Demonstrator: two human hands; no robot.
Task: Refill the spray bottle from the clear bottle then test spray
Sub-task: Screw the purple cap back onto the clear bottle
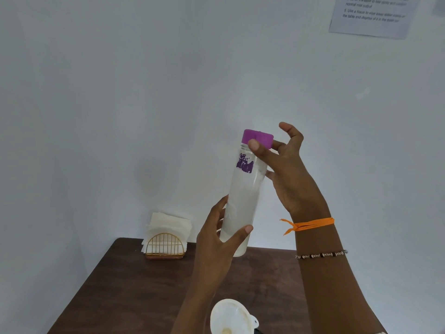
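Purple cap (pixel 257 138) and purple print on the clear bottle (pixel 243 196), orange wristband (pixel 310 224), white funnel (pixel 231 317).

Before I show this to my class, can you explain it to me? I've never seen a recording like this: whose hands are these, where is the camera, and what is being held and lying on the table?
There is no machine here, only a person's two bare hands. The single picture comes from a camera worn on the person's head, looking forward and down.

The left hand grips the lower part of a clear bottle, held up above the table. The right hand pinches its purple cap, which is on the bottle.

On the brown table stands a gold wire holder of white napkins, near the wall. A white funnel shows at the bottom edge. A printed sheet hangs on the wall.
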